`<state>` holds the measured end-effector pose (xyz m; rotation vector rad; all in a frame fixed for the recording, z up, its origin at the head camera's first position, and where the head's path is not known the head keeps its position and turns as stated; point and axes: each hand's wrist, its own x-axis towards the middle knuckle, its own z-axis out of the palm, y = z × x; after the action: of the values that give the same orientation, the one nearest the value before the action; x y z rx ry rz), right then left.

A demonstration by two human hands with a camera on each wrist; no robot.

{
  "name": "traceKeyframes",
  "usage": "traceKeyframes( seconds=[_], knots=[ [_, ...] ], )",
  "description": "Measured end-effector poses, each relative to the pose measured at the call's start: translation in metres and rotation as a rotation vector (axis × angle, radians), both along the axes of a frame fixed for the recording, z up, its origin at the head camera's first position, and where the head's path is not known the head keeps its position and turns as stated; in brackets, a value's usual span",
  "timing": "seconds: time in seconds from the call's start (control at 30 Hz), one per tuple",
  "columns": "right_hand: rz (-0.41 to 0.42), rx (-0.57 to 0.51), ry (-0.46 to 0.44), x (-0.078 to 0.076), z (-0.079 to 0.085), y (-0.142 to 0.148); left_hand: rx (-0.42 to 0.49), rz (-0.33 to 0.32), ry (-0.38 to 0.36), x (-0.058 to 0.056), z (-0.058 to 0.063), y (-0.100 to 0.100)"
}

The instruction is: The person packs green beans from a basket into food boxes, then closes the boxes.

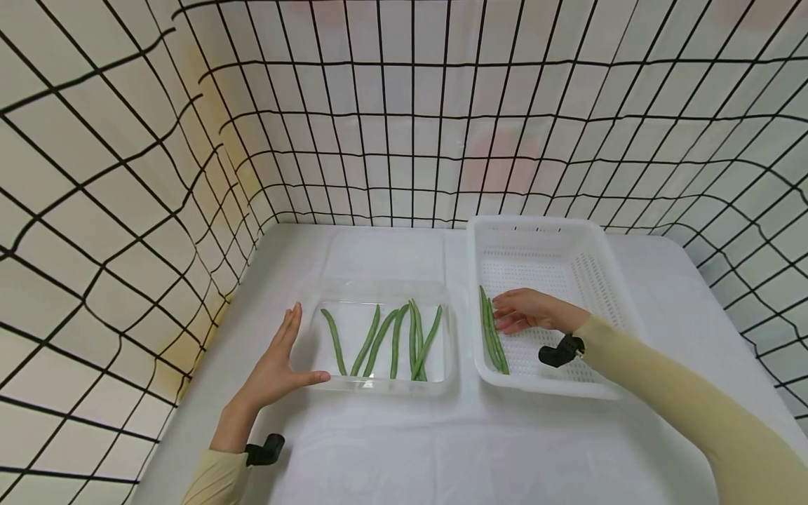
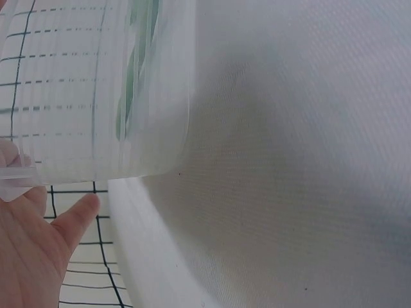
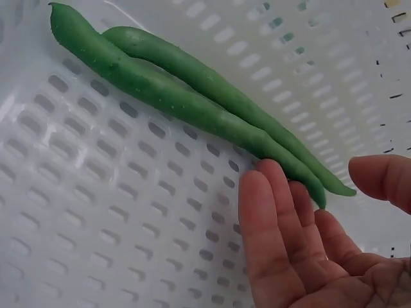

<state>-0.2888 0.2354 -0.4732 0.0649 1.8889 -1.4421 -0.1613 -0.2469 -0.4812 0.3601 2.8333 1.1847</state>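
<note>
Two green beans [image 3: 173,102] lie side by side along the left wall of a white perforated basket [image 1: 536,384]. My right hand [image 1: 533,310] is inside this basket, with its fingertips against or right beside the beans. In the right wrist view the thumb stands apart from the extended fingers, and nothing is pinched between them. My left hand [image 1: 274,375] is spread at the left end of a clear plastic box [image 1: 391,386], its thumb at the near left corner. Inside the box several green beans [image 1: 333,341] lie lengthwise, some crossing on the right side.
Box and basket stand side by side on a white cloth-covered table [image 1: 404,449], a narrow gap between them. Black wire mesh panels [image 1: 413,112] rise along the back and both sides. A black wrist camera [image 1: 265,449] is strapped to each forearm.
</note>
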Motion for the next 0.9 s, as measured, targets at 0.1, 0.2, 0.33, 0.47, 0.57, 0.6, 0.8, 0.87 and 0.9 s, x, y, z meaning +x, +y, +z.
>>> traceKeyframes(
  seconds=[0.1,0.2,0.33,0.47,0.57,0.6,0.8,0.87,0.9],
  knots=[
    [0.012,0.049,0.019,-0.001,-0.003,-0.005,-0.002,0.002,-0.001,0.001,0.001,0.000],
    [0.024,0.112,0.057,0.000,-0.006,-0.010,-0.007,0.002,0.002,0.000,0.000,0.000],
    [0.052,0.185,0.150,0.002,-0.009,-0.017,-0.009,-0.001,0.006,-0.001,-0.001,0.000],
    [0.041,0.200,0.193,0.008,-0.007,-0.021,-0.005,-0.002,0.003,-0.001,0.000,0.000],
    [0.024,0.182,0.189,0.011,-0.005,-0.019,-0.006,-0.001,0.003,0.000,0.000,0.000],
    [0.022,0.175,0.187,0.012,-0.005,-0.018,-0.007,-0.002,0.004,0.000,0.000,0.001],
    [0.013,0.136,0.184,0.014,0.004,-0.007,-0.013,0.002,-0.004,0.000,0.000,0.000],
    [0.012,0.123,0.198,0.013,0.008,-0.003,-0.010,0.002,-0.004,0.000,0.001,0.000],
    [0.009,0.115,0.203,0.013,0.011,-0.001,-0.010,0.001,-0.004,0.000,0.000,0.000]
  ],
)
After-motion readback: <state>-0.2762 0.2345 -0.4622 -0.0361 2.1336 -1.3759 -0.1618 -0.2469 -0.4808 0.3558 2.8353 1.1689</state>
